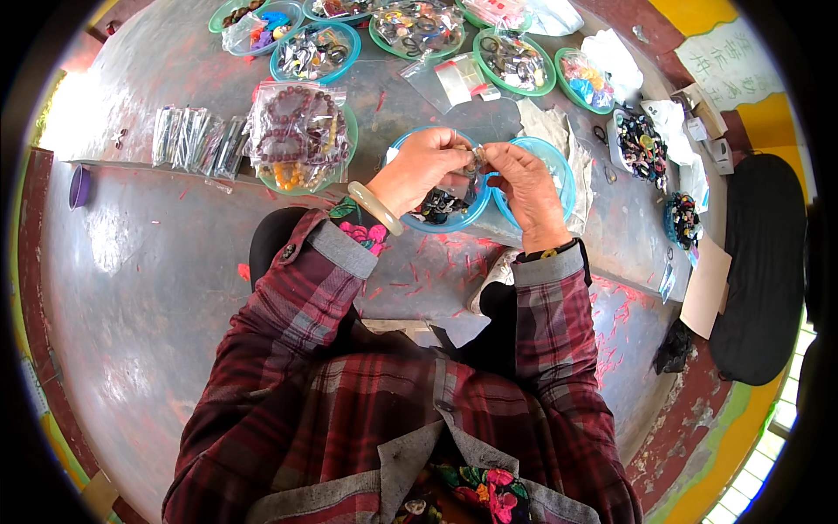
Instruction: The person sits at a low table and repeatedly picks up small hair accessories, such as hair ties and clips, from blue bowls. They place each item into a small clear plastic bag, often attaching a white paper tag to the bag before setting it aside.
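Note:
Both hands meet over two blue baskets, pinching a small clear plastic bag [477,162] between them. My left hand [421,168], with a pale bangle [375,208] at its wrist, grips one side of the bag; its thumb and fingers are closed. From the right, my right hand [529,190] holds the bag's upper edge between thumb and forefinger. What lies inside the bag is too small to make out. Below it, the left blue basket [456,225] carries dark small items, partly covered by my left hand. The right blue basket [567,179] sits under my right hand.
Bagged bead bracelets [297,131] fill a green basket to the left, beside slim packets [196,140]. More baskets [316,52] of bagged trinkets line the back. At right stand a white basket [642,144], cardboard [705,288] and a long black cushion [764,271]. A purple cup [79,187] is far left.

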